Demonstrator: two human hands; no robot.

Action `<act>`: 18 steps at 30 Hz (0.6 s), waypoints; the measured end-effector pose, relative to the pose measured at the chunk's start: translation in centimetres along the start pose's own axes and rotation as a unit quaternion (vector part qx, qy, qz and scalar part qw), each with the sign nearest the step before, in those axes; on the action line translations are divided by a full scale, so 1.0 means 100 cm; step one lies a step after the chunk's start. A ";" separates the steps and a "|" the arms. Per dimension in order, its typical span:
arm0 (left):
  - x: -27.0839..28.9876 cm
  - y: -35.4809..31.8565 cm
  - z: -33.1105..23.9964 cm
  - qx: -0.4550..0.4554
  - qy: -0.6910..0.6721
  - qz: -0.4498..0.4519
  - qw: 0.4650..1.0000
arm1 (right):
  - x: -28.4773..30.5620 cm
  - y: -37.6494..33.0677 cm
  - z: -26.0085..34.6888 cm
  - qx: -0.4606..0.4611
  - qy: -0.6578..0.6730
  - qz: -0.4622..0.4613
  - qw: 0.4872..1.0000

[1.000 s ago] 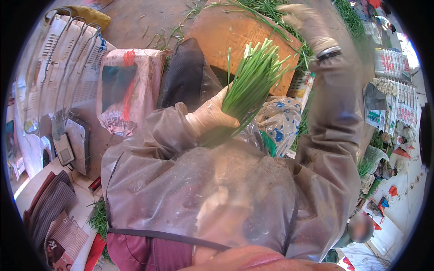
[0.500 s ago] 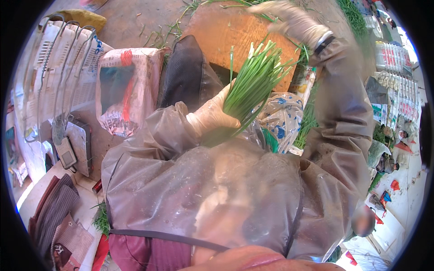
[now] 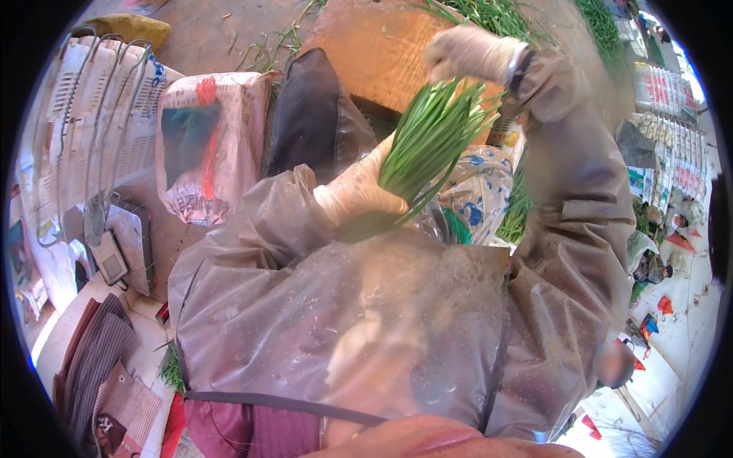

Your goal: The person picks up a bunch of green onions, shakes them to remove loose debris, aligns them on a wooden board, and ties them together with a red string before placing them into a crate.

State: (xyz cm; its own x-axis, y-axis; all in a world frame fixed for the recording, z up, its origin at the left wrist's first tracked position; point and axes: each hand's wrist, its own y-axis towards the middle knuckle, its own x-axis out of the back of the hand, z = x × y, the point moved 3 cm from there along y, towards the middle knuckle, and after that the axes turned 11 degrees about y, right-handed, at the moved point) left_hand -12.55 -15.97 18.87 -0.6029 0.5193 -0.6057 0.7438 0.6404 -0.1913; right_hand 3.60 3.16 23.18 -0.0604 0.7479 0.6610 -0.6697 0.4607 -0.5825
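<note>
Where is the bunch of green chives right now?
In the head view, upper centre: the chives stand gripped in the left hand, their tips at the right hand, before the orange board.

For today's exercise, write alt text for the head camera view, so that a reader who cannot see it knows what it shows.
A gloved left hand grips a bunch of green chives near its base, while the gloved right hand touches the leaf tips above an orange board. Both arms wear a clear plastic raincoat; a printed sack stands on the left.

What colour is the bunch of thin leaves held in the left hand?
Bright green, seen best in the head view: the bunch of leaves in the gloved left hand.
</note>
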 end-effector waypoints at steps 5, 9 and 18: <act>0.009 0.004 0.023 0.027 0.103 0.013 0.994 | 0.085 -0.073 -0.138 -0.376 -0.413 -0.268 0.785; 0.011 -0.001 0.020 0.021 0.089 -0.019 0.996 | 0.031 -0.032 -0.035 -0.121 -0.153 -0.220 0.956; 0.012 -0.003 0.020 0.055 0.173 -0.028 0.983 | -0.026 0.007 -0.033 0.013 -0.416 -0.172 0.893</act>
State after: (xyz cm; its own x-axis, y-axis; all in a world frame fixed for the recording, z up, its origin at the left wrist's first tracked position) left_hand -12.91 -16.67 16.66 -0.6924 0.6579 -0.2963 0.7212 0.6190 -0.3109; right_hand 5.74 3.12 19.45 -0.3698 -0.0537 0.9276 -0.7703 0.5760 -0.2737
